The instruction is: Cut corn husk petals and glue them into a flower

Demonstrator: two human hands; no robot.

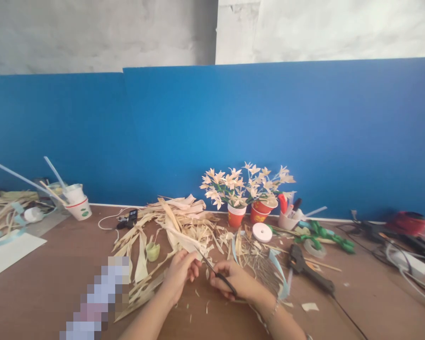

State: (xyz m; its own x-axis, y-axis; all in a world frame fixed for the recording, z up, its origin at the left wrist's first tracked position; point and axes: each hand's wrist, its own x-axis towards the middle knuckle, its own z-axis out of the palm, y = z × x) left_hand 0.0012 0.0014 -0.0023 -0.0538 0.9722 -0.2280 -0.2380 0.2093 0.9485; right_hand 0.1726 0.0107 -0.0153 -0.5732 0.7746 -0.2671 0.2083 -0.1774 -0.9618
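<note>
Left hand [184, 271] pinched shut on husk [182, 240]; right hand [230, 279] closed round scissors [225, 283], glue gun [310, 274] at its three o'clock.

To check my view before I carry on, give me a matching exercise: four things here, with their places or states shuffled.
1. Scissors
2. Glue gun
3. Artificial flowers
4. Tape roll

A. White, round, in front of the red cups
B. Held in the right hand
C. Black, lying on the table
D. Standing in red cups

Pairs: 1-B, 2-C, 3-D, 4-A
</note>
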